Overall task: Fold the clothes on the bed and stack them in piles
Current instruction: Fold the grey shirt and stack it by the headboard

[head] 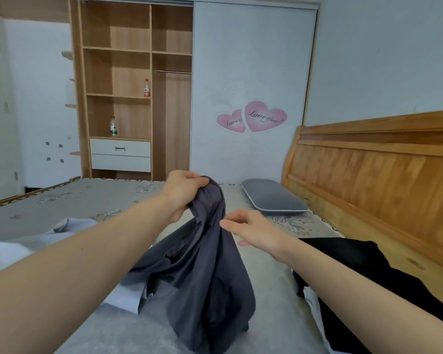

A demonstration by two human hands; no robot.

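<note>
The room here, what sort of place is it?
Most likely a home bedroom: a bed with a wooden headboard and pillow, and an open wardrobe. Clothes lie on the bed.

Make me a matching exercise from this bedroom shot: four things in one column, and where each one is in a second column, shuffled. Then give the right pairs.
Things:
1. dark grey garment
2. grey pillow
3. black garment
4. red-capped bottle

Places:
A. on a wardrobe shelf
B. lying on the bed by the person's right arm
C. gripped and lifted by the left hand
D. on the bed beside the wooden headboard

Pairs: 1-C, 2-D, 3-B, 4-A

The right hand reaches toward the dark grey garment with its fingers relaxed, holding nothing.
</note>
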